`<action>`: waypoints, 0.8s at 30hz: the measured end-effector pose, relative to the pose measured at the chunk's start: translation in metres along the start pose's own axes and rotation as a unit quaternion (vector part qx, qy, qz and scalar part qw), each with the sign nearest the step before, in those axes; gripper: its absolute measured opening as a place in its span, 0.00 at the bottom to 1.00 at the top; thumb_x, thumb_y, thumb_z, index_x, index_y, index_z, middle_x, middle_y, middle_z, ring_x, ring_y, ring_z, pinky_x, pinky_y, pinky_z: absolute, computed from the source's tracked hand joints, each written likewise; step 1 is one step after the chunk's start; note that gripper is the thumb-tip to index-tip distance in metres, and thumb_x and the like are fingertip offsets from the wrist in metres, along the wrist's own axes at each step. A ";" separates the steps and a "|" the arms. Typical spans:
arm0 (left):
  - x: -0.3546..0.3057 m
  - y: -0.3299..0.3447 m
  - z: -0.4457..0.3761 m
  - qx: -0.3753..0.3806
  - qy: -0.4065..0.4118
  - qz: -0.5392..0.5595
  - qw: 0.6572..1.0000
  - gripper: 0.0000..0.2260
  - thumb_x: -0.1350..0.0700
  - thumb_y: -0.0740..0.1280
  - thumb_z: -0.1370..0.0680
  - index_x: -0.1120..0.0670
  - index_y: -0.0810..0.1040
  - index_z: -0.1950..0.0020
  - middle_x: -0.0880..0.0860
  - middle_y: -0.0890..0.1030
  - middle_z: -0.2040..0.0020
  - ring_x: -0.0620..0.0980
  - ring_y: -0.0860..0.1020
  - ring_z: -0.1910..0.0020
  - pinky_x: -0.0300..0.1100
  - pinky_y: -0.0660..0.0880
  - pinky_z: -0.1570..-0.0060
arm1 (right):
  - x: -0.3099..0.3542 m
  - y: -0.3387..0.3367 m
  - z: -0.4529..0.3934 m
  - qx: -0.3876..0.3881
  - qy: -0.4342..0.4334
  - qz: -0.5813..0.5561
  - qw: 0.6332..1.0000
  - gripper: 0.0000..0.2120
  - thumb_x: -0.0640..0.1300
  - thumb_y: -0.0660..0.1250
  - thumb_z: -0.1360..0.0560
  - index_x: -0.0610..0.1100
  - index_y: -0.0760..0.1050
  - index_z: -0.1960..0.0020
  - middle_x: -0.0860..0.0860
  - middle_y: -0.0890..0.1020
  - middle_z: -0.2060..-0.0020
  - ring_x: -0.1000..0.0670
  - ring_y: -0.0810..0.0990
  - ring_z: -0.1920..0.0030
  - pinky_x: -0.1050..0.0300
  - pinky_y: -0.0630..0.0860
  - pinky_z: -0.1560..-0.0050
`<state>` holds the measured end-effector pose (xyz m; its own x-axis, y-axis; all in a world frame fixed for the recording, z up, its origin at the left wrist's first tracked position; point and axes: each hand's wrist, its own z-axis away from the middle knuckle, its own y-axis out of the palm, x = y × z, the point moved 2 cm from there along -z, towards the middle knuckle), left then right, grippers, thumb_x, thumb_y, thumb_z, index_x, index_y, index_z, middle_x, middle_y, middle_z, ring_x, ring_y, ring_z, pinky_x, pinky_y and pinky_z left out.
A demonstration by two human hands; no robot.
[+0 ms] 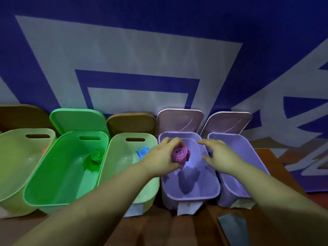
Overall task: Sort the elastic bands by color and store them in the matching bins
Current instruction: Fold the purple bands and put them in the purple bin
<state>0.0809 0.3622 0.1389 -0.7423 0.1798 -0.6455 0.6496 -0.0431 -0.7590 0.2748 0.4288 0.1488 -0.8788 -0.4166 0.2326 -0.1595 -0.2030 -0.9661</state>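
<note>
Pink band (180, 154) in left grip (164, 157), above lilac bin (190, 197)

pink rolled band (179, 154) | above lilac bin (209, 194) | green band (95, 158), bright green bin (53, 196)

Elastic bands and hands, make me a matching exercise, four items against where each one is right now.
1. green band
2. blue band
3. pink band
4. right hand

A. gripped by the left hand
B. in the bright green bin
C. open above the purple bins
D. in the pale green bin

Pairs: 1-B, 2-D, 3-A, 4-C
</note>
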 end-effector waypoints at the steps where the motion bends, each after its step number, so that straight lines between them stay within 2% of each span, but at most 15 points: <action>1: 0.003 0.009 -0.011 0.005 -0.018 0.008 1.000 0.24 0.53 0.74 0.32 0.49 0.69 0.39 0.52 0.70 0.44 0.55 0.73 0.46 0.47 0.72 0.44 | -0.005 0.005 -0.008 0.011 -0.002 0.027 1.000 0.28 0.45 0.65 0.24 0.51 0.61 0.26 0.51 0.66 0.28 0.47 0.63 0.29 0.57 0.61 0.33; 3: 0.010 0.027 -0.031 0.018 -0.062 0.028 0.998 0.25 0.54 0.74 0.32 0.49 0.68 0.39 0.52 0.69 0.44 0.56 0.74 0.46 0.45 0.72 0.44 | -0.014 0.013 -0.022 0.028 0.001 0.059 0.998 0.30 0.47 0.63 0.22 0.52 0.55 0.24 0.51 0.56 0.24 0.48 0.56 0.25 0.55 0.55 0.28; 5: 0.018 0.048 -0.049 0.035 -0.107 0.051 0.992 0.25 0.56 0.74 0.32 0.49 0.68 0.40 0.52 0.68 0.45 0.57 0.75 0.47 0.43 0.72 0.46 | -0.022 0.021 -0.034 0.034 0.002 0.078 0.996 0.30 0.49 0.60 0.21 0.52 0.51 0.23 0.51 0.51 0.23 0.49 0.51 0.23 0.56 0.51 0.27; 9: 0.034 0.085 -0.078 0.061 -0.173 0.070 0.980 0.23 0.59 0.73 0.31 0.50 0.67 0.40 0.56 0.68 0.43 0.61 0.78 0.50 0.50 0.75 0.47 | -0.040 0.041 -0.045 0.042 -0.002 0.071 0.997 0.29 0.49 0.57 0.20 0.51 0.49 0.23 0.52 0.48 0.22 0.51 0.47 0.23 0.55 0.49 0.25; 15: 0.053 0.111 -0.113 0.066 -0.242 0.010 0.968 0.20 0.59 0.66 0.26 0.53 0.64 0.36 0.59 0.70 0.38 0.64 0.73 0.40 0.54 0.70 0.42 | -0.051 0.056 -0.042 0.002 -0.020 0.009 1.000 0.27 0.46 0.56 0.19 0.53 0.50 0.23 0.57 0.48 0.23 0.55 0.44 0.23 0.58 0.50 0.27; 19: 0.057 0.122 -0.122 0.069 -0.230 -0.049 0.969 0.21 0.59 0.64 0.24 0.55 0.62 0.33 0.60 0.69 0.37 0.64 0.73 0.39 0.53 0.69 0.45 | -0.052 0.059 -0.042 -0.014 -0.030 -0.020 0.999 0.27 0.43 0.56 0.20 0.52 0.50 0.23 0.58 0.49 0.24 0.56 0.44 0.23 0.61 0.51 0.29; 24: 0.054 0.133 -0.118 0.075 -0.177 -0.122 0.974 0.19 0.59 0.64 0.24 0.53 0.64 0.34 0.57 0.69 0.37 0.61 0.68 0.39 0.50 0.68 0.47 | -0.055 0.064 -0.043 -0.022 -0.036 -0.034 0.999 0.27 0.42 0.55 0.19 0.52 0.51 0.23 0.58 0.49 0.24 0.57 0.43 0.24 0.71 0.46 0.36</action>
<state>0.1470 0.4823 0.0130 -0.8992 -0.1468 -0.4123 0.4346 -0.1897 -0.8804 0.2934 0.4770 0.0698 -0.8314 -0.4657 0.3031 -0.2379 -0.1945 -0.9516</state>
